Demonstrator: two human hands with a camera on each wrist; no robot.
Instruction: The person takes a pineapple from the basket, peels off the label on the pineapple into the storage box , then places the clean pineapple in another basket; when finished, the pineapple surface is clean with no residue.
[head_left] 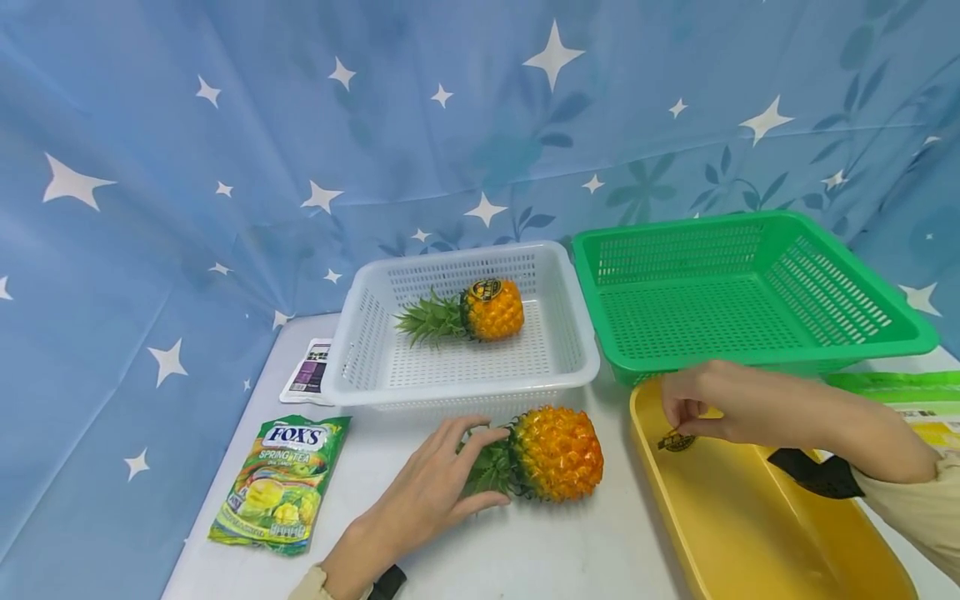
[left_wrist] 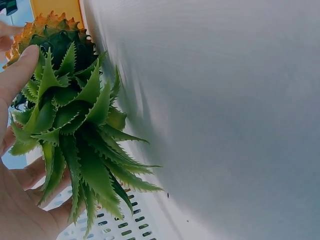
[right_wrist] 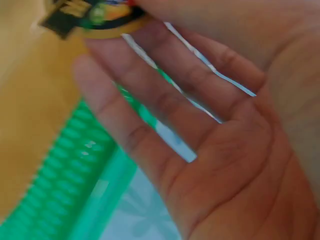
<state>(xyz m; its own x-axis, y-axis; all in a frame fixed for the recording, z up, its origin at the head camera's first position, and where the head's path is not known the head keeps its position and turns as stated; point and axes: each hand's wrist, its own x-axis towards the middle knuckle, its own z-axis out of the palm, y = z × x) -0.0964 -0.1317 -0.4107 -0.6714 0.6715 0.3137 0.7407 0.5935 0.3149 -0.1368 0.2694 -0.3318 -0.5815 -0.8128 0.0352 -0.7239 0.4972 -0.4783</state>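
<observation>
A pineapple (head_left: 558, 454) lies on the white table, its crown (left_wrist: 75, 120) pointing left. My left hand (head_left: 431, 479) is around the crown, thumb and fingers spread along the leaves. Over the yellow tray (head_left: 738, 517), my right hand (head_left: 720, 408) pinches a small black-and-gold label (head_left: 677, 441) between thumb and finger; the label (right_wrist: 95, 17) also shows at the top of the right wrist view. A smaller pineapple (head_left: 495, 310) with a similar label on it lies in the white basket (head_left: 465, 390).
The green basket (head_left: 690, 312) stands behind the yellow tray. At the left lie a green candy bag (head_left: 285, 483) and a white-and-purple packet (head_left: 307, 375). A green-and-yellow package (head_left: 926, 408) is at the right edge. A blue starry curtain (head_left: 420, 125) hangs behind.
</observation>
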